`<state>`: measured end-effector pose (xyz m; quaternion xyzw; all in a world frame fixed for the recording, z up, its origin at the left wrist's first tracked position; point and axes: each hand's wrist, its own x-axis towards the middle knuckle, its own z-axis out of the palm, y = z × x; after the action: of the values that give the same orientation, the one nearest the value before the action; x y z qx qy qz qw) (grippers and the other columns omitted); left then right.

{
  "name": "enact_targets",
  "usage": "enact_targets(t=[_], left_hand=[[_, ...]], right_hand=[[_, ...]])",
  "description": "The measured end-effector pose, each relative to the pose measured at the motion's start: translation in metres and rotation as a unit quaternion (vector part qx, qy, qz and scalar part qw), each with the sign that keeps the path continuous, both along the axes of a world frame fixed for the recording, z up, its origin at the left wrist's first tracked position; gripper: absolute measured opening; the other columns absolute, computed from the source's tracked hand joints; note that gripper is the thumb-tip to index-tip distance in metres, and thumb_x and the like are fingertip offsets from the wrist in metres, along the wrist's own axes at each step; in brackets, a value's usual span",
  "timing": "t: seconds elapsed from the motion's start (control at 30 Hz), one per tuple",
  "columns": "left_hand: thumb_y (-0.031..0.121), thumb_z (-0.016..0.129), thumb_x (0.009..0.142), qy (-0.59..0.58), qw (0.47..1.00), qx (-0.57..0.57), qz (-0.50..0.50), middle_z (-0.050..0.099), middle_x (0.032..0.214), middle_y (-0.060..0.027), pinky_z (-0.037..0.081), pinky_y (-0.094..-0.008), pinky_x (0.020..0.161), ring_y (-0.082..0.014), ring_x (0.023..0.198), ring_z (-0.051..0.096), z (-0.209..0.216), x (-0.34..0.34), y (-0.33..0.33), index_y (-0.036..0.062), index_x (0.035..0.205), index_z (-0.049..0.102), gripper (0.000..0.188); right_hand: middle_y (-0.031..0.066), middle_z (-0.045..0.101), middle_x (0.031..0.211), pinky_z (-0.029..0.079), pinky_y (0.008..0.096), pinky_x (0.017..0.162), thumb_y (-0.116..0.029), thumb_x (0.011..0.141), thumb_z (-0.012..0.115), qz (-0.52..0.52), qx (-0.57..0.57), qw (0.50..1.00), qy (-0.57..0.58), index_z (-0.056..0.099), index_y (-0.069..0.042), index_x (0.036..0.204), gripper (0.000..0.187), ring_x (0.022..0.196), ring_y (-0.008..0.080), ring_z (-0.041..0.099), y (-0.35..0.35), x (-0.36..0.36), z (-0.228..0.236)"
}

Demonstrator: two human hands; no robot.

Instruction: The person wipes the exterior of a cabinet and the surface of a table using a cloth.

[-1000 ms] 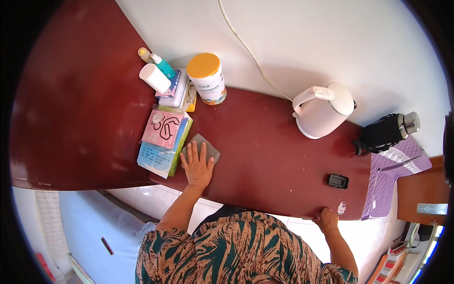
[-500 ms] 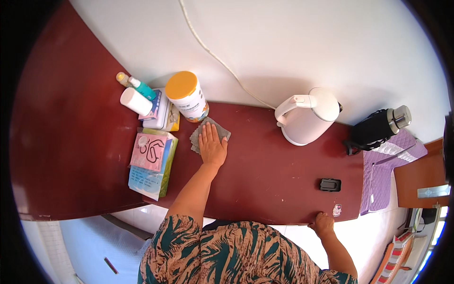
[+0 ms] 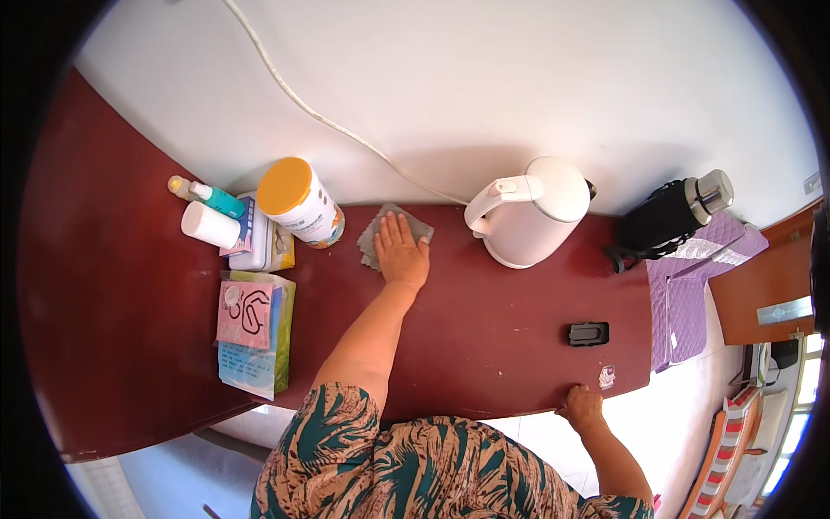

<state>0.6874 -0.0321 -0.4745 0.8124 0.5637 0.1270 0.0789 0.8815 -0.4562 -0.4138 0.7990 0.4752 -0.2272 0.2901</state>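
Observation:
My left hand [image 3: 402,255] lies flat on a grey cloth [image 3: 370,242], its fingers stretched out and pressing it to the dark red tabletop [image 3: 484,346]. The cloth rests near the wall, between a white canister with an orange lid [image 3: 316,212] and a pale pink electric kettle [image 3: 536,216]. At the table's front edge on the right is my right hand [image 3: 584,406], its fingers curled over that edge. A small black plastic tray [image 3: 589,334] and a sticker [image 3: 607,376] are just beyond it.
To the left lie a pink packet [image 3: 245,313] on a tissue pack [image 3: 284,346], a white bottle [image 3: 210,226], a teal bottle [image 3: 220,201] and boxes. A black flask [image 3: 661,221] stands back right, near purple quilted fabric [image 3: 692,303]. A white cord [image 3: 320,117] hangs along the wall.
My left hand has slid the cloth to the right, widening its gap from the canister. The whole view has turned slightly. My right hand stays at the table edge.

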Motion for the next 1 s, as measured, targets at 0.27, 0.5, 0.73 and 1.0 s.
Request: enact_targets(t=[0.27,0.5,0.73,1.0], left_hand=[[0.038,0.048,0.094,0.008,0.983,-0.047,-0.18,0.018,0.158,-0.0124,0.012,-0.0442,0.119,-0.0266,0.147,0.015,0.016,0.053,-0.025,0.0048,0.148,0.03,0.066],[0.04,0.045,0.096,0.01,0.935,-0.035,-0.354,0.027,0.155,-0.0142,0.013,-0.0446,0.119,-0.0281,0.146,0.018,0.021,0.03,-0.014,0.0046,0.145,0.035,0.061],[0.039,0.047,0.095,0.012,0.934,-0.033,-0.354,0.027,0.156,-0.0095,0.015,-0.0425,0.119,-0.0238,0.146,0.019,0.024,0.03,-0.006,0.0066,0.146,0.035,0.061],[0.04,0.052,0.092,-0.041,0.971,-0.004,-0.237,0.028,0.155,-0.0098,0.016,-0.0437,0.119,-0.024,0.145,0.021,0.012,0.024,0.002,0.0069,0.147,0.034,0.066]], right_hand=[[0.0152,0.065,0.097,0.055,0.0395,0.071,-0.052,0.069,0.08,-0.017,0.004,1.0,0.006,0.061,0.001,0.103,0.066,0.088,0.0288,0.068,0.003,-0.001,0.002],[0.0155,0.064,0.097,0.054,0.0396,0.071,-0.052,0.069,0.079,-0.021,0.002,1.0,-0.003,0.06,0.001,0.103,0.066,0.089,0.0289,0.068,0.001,-0.003,0.003],[0.0159,0.064,0.098,0.054,0.0388,0.073,-0.051,0.07,0.079,-0.02,-0.008,1.0,-0.002,0.059,0.001,0.104,0.065,0.089,0.0289,0.068,0.006,-0.004,0.007],[0.0166,0.064,0.099,0.055,0.039,0.072,-0.051,0.07,0.079,-0.013,-0.008,1.0,-0.013,0.058,0.001,0.104,0.065,0.087,0.0289,0.068,0.005,-0.006,0.007]])
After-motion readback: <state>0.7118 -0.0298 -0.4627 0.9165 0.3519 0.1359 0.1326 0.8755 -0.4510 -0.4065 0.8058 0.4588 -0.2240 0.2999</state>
